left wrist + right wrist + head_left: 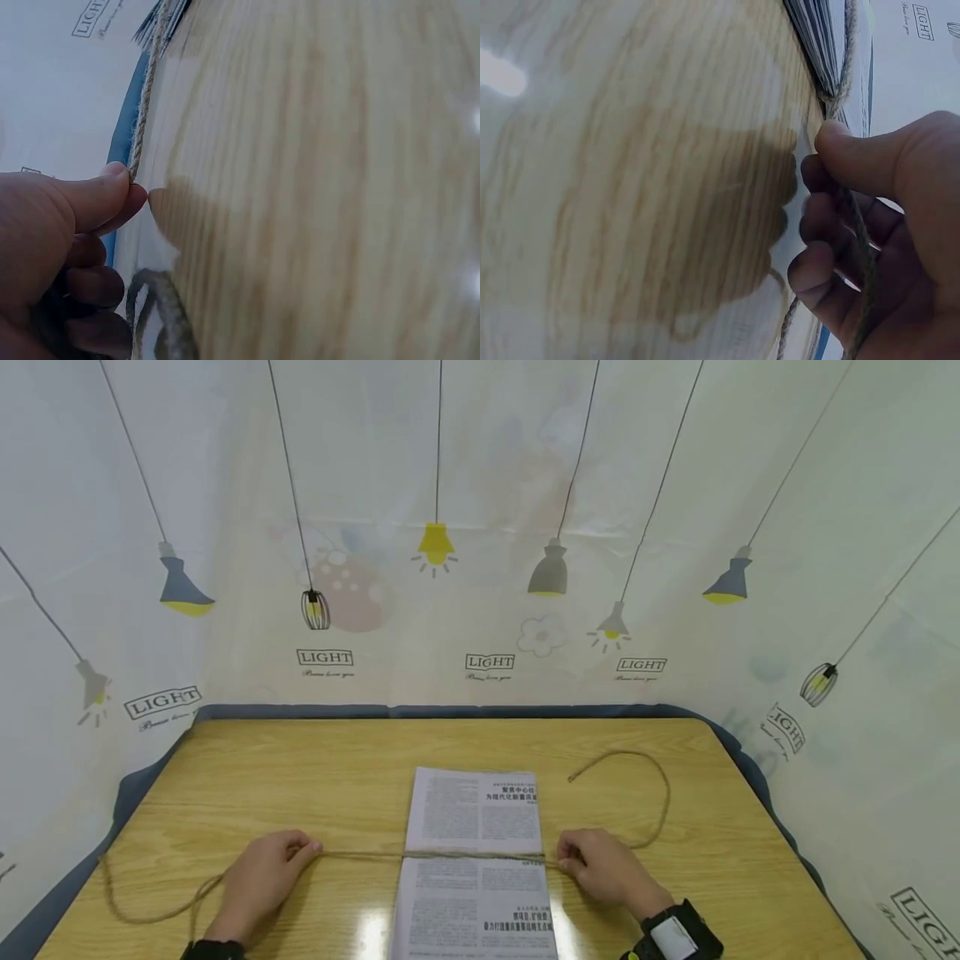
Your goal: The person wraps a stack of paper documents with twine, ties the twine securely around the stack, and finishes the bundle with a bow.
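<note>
From my remote post, I watch a person's left hand (262, 878) pinch a brown, twisted, jute-like rope (472, 855) between thumb and forefinger, well apart from a rectangular stack of grey-white printed newspaper (480, 814); the right hand (603, 868) pinches the rope just beside the stack's right edge, its other fingers curled. The rope crosses the stack's middle, loose lengths curving over the bench on both sides. I judge the rope light, limp and rough enough to grip, best pinched near the paper; the stack looks fairly weighty yet easily creased, so I would steady it by its long sides. It lies flat on the glossy yellow wood-grain bench (315, 777), edged by dark blue fabric (450, 712), before a pale backdrop (480, 443) printed with hanging lamps.
</note>
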Demonstrator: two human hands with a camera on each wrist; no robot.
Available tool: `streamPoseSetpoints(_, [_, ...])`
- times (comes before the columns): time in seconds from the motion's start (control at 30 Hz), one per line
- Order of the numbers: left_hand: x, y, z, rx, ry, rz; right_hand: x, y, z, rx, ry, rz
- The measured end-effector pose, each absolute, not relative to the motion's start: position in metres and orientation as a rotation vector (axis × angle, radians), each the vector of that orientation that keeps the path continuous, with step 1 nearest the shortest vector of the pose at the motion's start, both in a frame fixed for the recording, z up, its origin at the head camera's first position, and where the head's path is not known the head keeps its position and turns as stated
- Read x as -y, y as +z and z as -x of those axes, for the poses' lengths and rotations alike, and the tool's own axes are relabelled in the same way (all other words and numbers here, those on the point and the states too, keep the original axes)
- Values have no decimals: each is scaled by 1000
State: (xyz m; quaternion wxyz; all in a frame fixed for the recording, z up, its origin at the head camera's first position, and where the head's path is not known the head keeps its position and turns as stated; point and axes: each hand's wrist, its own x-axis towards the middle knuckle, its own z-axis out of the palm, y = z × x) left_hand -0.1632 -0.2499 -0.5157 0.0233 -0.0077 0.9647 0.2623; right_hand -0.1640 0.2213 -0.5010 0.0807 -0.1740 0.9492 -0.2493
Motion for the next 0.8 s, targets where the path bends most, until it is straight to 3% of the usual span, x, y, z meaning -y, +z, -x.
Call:
streamPoseSetpoints(0.43, [243, -509, 161, -3030, 790, -167, -221, -497, 168, -2862, -707, 569])
streamPoseSetpoints(0.7, [244, -494, 148, -2878, 814, -104, -210, -493, 179, -3063, -622, 386])
streamPoseSetpoints(0.8, [246, -489, 142, -2733, 946, -215, -206, -491, 188, -3132, -596, 342])
